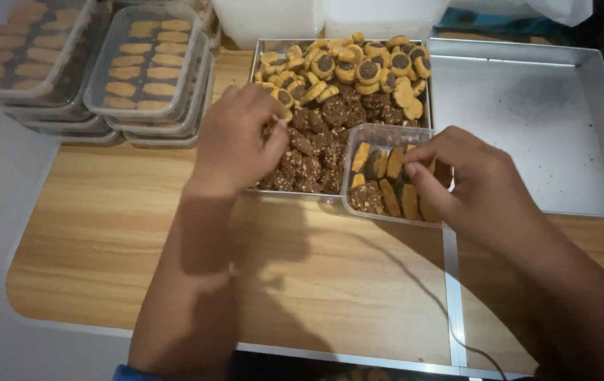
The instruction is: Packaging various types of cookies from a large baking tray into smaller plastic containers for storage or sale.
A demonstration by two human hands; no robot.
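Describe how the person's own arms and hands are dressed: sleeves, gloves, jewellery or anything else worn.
Both hands are bare: no gloves, rings or watch show on the left hand or the right hand. The forearms are uncovered too. Only a small edge of blue sleeve shows at the bottom of the view, on the left arm.

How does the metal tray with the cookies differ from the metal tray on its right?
The cookie tray is heaped with dark crumbly and yellow dark-centred cookies; the right tray shows only bare metal. The left hand reaches into the cookie tray, while nothing touches the right one. The right tray looks larger, running out of frame. Both are rectangular, silver and side by side on the wooden table.
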